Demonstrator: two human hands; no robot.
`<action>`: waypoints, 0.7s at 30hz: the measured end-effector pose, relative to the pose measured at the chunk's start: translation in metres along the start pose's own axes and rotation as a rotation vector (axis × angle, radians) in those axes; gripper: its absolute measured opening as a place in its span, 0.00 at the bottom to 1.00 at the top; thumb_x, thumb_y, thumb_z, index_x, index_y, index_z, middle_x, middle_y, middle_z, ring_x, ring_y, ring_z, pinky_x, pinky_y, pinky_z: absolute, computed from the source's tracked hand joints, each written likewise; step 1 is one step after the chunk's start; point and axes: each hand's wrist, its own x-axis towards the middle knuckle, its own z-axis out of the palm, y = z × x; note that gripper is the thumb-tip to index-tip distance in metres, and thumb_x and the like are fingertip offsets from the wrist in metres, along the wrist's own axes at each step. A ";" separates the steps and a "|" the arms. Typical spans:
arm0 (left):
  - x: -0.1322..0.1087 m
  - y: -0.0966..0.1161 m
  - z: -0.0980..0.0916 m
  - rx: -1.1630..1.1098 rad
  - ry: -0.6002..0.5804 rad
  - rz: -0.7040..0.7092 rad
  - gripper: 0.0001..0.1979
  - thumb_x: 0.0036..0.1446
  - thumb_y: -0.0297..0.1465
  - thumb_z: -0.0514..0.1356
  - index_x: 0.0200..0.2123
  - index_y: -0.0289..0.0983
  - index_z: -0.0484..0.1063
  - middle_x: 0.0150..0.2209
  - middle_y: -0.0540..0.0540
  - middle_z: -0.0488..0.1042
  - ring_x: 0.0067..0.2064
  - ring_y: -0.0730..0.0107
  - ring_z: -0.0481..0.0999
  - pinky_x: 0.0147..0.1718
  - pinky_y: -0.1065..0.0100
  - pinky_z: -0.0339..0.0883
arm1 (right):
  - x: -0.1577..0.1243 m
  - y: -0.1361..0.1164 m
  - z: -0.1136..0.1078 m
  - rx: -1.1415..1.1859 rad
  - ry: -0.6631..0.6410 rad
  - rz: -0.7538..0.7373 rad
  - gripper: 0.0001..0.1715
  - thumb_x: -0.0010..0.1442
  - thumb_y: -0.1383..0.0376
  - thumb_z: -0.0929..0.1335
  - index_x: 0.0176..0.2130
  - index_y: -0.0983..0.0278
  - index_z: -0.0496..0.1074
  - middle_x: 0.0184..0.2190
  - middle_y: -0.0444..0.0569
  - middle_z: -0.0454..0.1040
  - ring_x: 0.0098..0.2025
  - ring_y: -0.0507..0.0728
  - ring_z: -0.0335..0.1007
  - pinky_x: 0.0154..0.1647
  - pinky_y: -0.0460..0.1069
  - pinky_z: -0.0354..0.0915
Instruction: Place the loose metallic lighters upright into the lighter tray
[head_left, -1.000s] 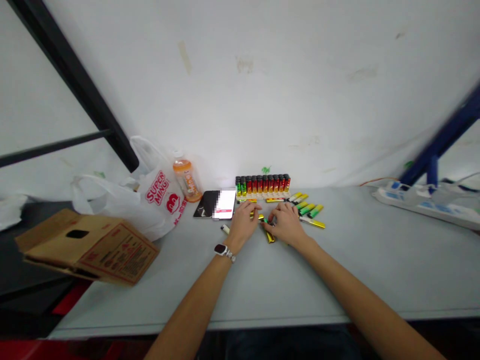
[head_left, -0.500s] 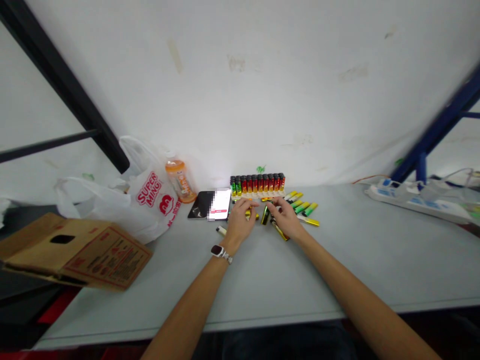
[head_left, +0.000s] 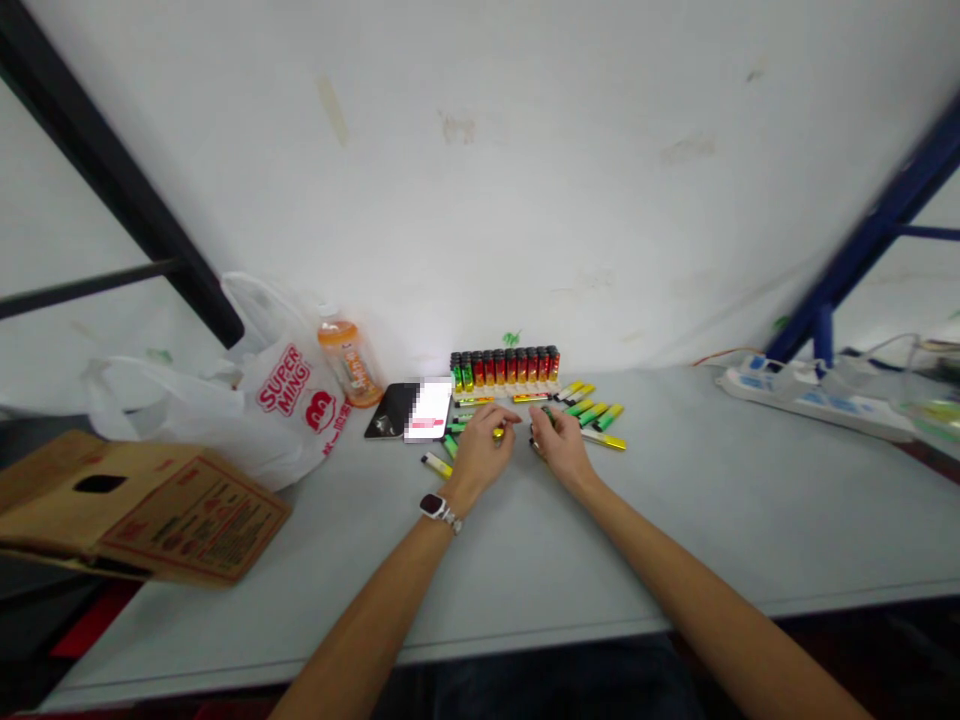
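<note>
My right hand (head_left: pixel 561 447) is closed, thumb and fingers pressed together on a dark-green cylinder (head_left: pixel 549 411) that they mostly hide. My left hand (head_left: pixel 482 448) is curled just beside it, across a small gap, its thumb and fingers pinching a gold cylinder (head_left: pixel 498 434) of which only the end shows. A watch (head_left: pixel 433 505) circles my left wrist. Just left of that hand, a white-and-yellow cylinder (head_left: pixel 437 465) and a green cylinder (head_left: pixel 450 446) lie aslant on the worktop (head_left: pixel 555 580). Right of my right hand, another white cylinder (head_left: pixel 604 440) with a yellow end lies flat, and green-and-yellow cylinders (head_left: pixel 609 417) lie slanted behind it. Beyond my hands, close to the wall (head_left: pixel 525 200), a row of black-topped cylinders (head_left: pixel 511 370) stands upright, green at its left end and red along the rest. Left of the row lies a tablet (head_left: pixel 394 410) with a partly bright screen. Farther left come a bottle (head_left: pixel 352 365) of orange drink, a white plastic bag (head_left: pixel 292 400) with red print, and an open cardboard box (head_left: pixel 195 520). Well apart on the right lies a white power strip (head_left: pixel 817 402).
</note>
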 end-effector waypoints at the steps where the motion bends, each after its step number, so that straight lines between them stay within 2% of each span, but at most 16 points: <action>1: 0.000 0.001 0.000 -0.003 -0.011 0.007 0.10 0.59 0.22 0.55 0.36 0.38 0.74 0.38 0.46 0.75 0.44 0.65 0.75 0.47 0.62 0.69 | 0.000 0.003 0.000 -0.017 0.033 -0.011 0.26 0.61 0.44 0.62 0.24 0.60 0.60 0.17 0.40 0.56 0.20 0.51 0.53 0.20 0.47 0.52; 5: -0.001 0.002 -0.003 -0.036 -0.043 0.040 0.10 0.61 0.23 0.54 0.36 0.39 0.74 0.38 0.46 0.75 0.45 0.65 0.75 0.48 0.61 0.69 | 0.000 0.008 0.000 -0.075 0.105 -0.047 0.21 0.60 0.53 0.63 0.21 0.60 0.58 0.16 0.40 0.57 0.22 0.51 0.53 0.23 0.48 0.51; 11: -0.001 0.005 -0.003 -0.063 -0.042 0.076 0.09 0.61 0.23 0.54 0.36 0.39 0.74 0.37 0.46 0.75 0.44 0.65 0.75 0.46 0.63 0.69 | -0.004 0.000 0.003 -0.123 0.101 -0.086 0.15 0.58 0.60 0.60 0.21 0.60 0.58 0.18 0.40 0.58 0.23 0.51 0.53 0.25 0.48 0.50; 16: 0.000 0.005 -0.004 -0.082 -0.027 0.092 0.10 0.60 0.22 0.54 0.37 0.39 0.74 0.37 0.46 0.75 0.44 0.66 0.75 0.46 0.63 0.69 | -0.005 0.003 0.004 -0.097 0.085 -0.067 0.17 0.60 0.58 0.61 0.22 0.60 0.58 0.18 0.40 0.57 0.23 0.51 0.52 0.24 0.47 0.49; 21: 0.000 0.006 -0.006 -0.079 -0.045 0.073 0.09 0.61 0.23 0.54 0.37 0.38 0.74 0.37 0.45 0.75 0.44 0.65 0.74 0.46 0.63 0.69 | -0.008 0.002 0.003 -0.040 0.058 -0.057 0.24 0.62 0.48 0.64 0.23 0.60 0.58 0.17 0.39 0.54 0.22 0.51 0.50 0.23 0.47 0.49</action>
